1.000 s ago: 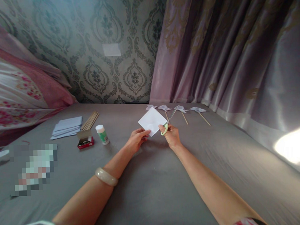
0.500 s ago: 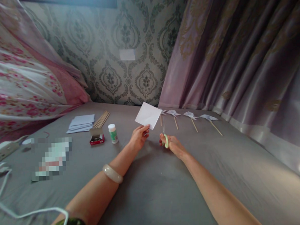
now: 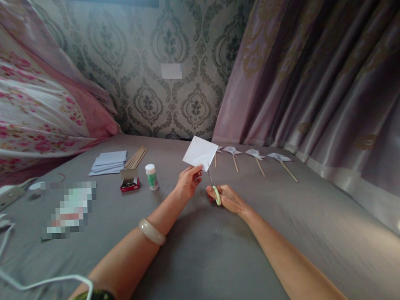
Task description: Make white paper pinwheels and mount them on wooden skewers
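Note:
A white square sheet of paper (image 3: 199, 152) is pinched at its lower corner by my left hand (image 3: 189, 182). It is held up off the grey cloth and shows faint crease lines. Around the pale green handles of a pair of scissors (image 3: 216, 196), my right hand (image 3: 228, 199) is closed. The thin blades point up and meet the paper's lower right edge, close to my left fingertips. Behind and to the right lie several paper pinwheels (image 3: 254, 154) on wooden sticks; the leftmost is partly hidden by the sheet.
Left of my hands stand a white-and-green bottle (image 3: 151, 178) and an open red box (image 3: 129, 184) of small items. Behind them lie wooden sticks (image 3: 136, 158) and stacked white paper (image 3: 107, 163). A power strip (image 3: 6, 197) and white cable (image 3: 43, 284) occupy the left side.
My right hand has brought the scissors left and slightly down, so the blades now reach the paper's edge. The sheet has shifted slightly to the right in my left hand.

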`<state>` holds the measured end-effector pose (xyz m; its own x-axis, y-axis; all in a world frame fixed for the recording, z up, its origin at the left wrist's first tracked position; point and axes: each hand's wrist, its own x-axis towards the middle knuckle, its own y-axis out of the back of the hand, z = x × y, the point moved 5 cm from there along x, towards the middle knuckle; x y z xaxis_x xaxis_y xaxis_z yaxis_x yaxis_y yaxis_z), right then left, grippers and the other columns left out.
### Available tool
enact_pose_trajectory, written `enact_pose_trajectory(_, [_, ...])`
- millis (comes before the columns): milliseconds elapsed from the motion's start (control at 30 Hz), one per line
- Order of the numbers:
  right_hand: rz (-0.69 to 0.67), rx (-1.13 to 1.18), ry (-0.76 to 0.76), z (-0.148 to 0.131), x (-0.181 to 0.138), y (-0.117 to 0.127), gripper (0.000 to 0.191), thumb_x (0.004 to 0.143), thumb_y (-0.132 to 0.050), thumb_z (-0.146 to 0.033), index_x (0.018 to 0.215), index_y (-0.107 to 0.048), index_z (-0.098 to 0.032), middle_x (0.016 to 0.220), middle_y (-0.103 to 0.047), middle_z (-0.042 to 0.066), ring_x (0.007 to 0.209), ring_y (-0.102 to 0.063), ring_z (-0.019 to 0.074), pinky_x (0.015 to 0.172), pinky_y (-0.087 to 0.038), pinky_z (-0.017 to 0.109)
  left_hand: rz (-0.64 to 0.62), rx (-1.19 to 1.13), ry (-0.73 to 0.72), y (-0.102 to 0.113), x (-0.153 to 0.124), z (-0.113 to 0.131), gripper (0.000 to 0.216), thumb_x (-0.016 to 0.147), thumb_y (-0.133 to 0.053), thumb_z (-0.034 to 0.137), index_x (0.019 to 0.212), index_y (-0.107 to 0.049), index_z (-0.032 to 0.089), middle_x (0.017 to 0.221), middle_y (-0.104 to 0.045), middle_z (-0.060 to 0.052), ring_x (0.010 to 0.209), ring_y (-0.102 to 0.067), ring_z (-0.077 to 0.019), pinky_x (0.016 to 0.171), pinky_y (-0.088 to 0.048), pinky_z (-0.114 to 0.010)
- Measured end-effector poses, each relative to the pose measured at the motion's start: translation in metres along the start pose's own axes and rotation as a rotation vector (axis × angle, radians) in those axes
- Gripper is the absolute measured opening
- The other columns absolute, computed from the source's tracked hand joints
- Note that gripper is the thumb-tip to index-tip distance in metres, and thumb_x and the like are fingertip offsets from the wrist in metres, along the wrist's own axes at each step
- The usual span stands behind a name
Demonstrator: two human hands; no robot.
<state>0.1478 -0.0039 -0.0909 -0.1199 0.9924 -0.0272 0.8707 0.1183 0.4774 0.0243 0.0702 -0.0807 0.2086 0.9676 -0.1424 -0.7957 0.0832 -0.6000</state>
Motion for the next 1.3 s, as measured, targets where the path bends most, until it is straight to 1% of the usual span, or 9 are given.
enact_pose_trajectory(167, [0.008, 0.037, 0.003, 0.0012, 0.0001, -0.0005, 0.065, 0.069, -0.051, -0.079, 0.055, -0.056, -0.016, 0.051, -0.050, -0.002, 0.051, -0.041, 0.0105, 0.052, -0.028, 0.024, 0.005, 0.014, -0.014, -0.0012, -0.0006, -0.0011, 0.033, 0.043, -0.085, 0.025, 0.060, -0.058, 0.015, 0.058, -0.058, 0.002, 0.055, -0.051, -0.0067, 0.053, -0.036, -0.021])
enact_pose_trajectory(367, [0.018, 0.051, -0.007, 0.0015, -0.0001, 0.0000, 0.066, 0.068, -0.051, -0.080, 0.057, -0.059, -0.015, 0.052, -0.055, 0.000, 0.052, -0.043, 0.0114, 0.051, -0.028, 0.024, 0.005, 0.042, -0.044, -0.0027, -0.0015, -0.0024, 0.032, 0.044, -0.084, 0.026, 0.058, -0.058, 0.015, 0.058, -0.058, 0.001, 0.055, -0.051, -0.0078, 0.052, -0.034, -0.022])
enact_pose_trajectory(567, [0.039, 0.087, -0.037, -0.0005, -0.0008, 0.0015, 0.068, 0.061, -0.053, -0.083, 0.057, -0.060, -0.015, 0.054, -0.058, 0.002, 0.053, -0.048, 0.0128, 0.052, -0.032, 0.025, 0.004, 0.079, -0.080, -0.0026, -0.0032, -0.0005, 0.030, 0.045, -0.084, 0.026, 0.058, -0.060, 0.014, 0.057, -0.059, 0.000, 0.054, -0.051, -0.0086, 0.052, -0.034, -0.023])
enact_pose_trajectory(800, [0.038, 0.079, -0.038, -0.0022, -0.0013, 0.0028, 0.068, 0.062, -0.050, -0.083, 0.057, -0.060, -0.016, 0.053, -0.058, 0.002, 0.052, -0.046, 0.0122, 0.052, -0.032, 0.025, -0.007, 0.114, -0.102, -0.0020, -0.0020, 0.0001, 0.027, 0.047, -0.082, 0.026, 0.061, -0.062, 0.014, 0.057, -0.059, 0.000, 0.054, -0.051, -0.0088, 0.052, -0.034, -0.023])
enact_pose_trajectory(1000, [0.039, 0.056, -0.040, 0.0000, -0.0012, 0.0033, 0.066, 0.065, -0.051, -0.080, 0.057, -0.059, -0.015, 0.053, -0.058, 0.002, 0.052, -0.045, 0.0114, 0.053, -0.031, 0.025, -0.003, 0.120, -0.107, -0.0020, -0.0019, 0.0006, 0.028, 0.045, -0.082, 0.027, 0.060, -0.062, 0.014, 0.057, -0.059, 0.000, 0.054, -0.051, -0.0085, 0.052, -0.034, -0.023])
enact_pose_trajectory(1133, [0.038, 0.048, -0.050, -0.0014, -0.0018, 0.0028, 0.066, 0.064, -0.053, -0.081, 0.057, -0.058, -0.015, 0.053, -0.056, 0.001, 0.053, -0.045, 0.0113, 0.052, -0.031, 0.024, -0.007, 0.129, -0.111, -0.0031, -0.0032, 0.0014, 0.030, 0.045, -0.082, 0.030, 0.059, -0.061, 0.014, 0.056, -0.058, 0.001, 0.054, -0.050, -0.0082, 0.053, -0.034, -0.023])
enact_pose_trajectory(1300, [0.047, 0.013, -0.069, -0.0052, -0.0031, 0.0031, 0.070, 0.060, -0.049, -0.085, 0.052, -0.054, -0.016, 0.050, -0.052, 0.000, 0.052, -0.042, 0.0109, 0.052, -0.031, 0.025, 0.008, 0.127, -0.113, -0.0036, -0.0040, 0.0021, 0.030, 0.045, -0.082, 0.029, 0.060, -0.062, 0.014, 0.057, -0.058, 0.001, 0.054, -0.051, -0.0084, 0.052, -0.034, -0.023])
